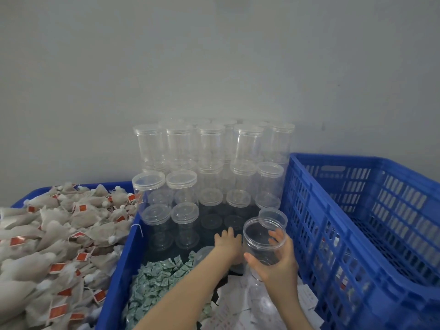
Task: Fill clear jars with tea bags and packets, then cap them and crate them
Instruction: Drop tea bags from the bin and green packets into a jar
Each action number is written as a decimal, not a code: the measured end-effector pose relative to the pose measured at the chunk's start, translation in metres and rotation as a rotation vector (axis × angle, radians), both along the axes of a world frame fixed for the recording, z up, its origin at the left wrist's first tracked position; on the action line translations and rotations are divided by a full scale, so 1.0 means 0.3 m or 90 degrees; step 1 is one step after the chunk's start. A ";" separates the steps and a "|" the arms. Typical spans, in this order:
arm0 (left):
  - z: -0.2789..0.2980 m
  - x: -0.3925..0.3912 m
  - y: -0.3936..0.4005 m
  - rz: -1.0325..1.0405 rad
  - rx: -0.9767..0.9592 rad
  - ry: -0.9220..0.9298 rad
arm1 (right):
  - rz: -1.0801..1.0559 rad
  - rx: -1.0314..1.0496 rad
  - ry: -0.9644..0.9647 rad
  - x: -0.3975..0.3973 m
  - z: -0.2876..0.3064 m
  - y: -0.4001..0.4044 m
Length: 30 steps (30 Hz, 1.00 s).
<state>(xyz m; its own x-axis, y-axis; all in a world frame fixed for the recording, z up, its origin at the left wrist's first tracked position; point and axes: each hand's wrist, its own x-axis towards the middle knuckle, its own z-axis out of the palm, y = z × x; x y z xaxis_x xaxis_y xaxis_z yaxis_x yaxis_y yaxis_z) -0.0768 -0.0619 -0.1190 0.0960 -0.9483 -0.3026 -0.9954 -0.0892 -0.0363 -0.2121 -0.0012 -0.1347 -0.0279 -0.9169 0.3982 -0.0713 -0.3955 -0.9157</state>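
The task looks barely begun. The right hand (277, 260) grasps an uncapped, empty clear jar (263, 241) over the middle blue bin (119, 270), fingers curled round its wall. The left hand (228, 244) reaches low beside it toward the bin floor; whether it holds anything I cannot tell. Stacked capped jars (209, 158) wait empty behind, tea bags (54, 236) lie heaped on the left, green packets (157, 279) sit nearby, and the slatted blue crate (371, 210) on the right shows no jars.

tea bags (47, 234) cropped left, rear jars (197, 122) blurred (hazy)
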 end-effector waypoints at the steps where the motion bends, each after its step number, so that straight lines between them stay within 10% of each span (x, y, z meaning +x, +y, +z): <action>1: 0.036 0.016 0.023 0.000 -0.015 0.005 | 0.020 -0.005 0.006 0.016 0.013 0.004; 19: 0.333 0.720 0.537 0.233 -0.344 0.022 | 0.366 -0.025 0.040 0.578 0.230 0.221; 30: 0.159 0.902 0.655 0.311 -0.215 -0.134 | 0.418 0.004 0.065 0.656 0.212 0.279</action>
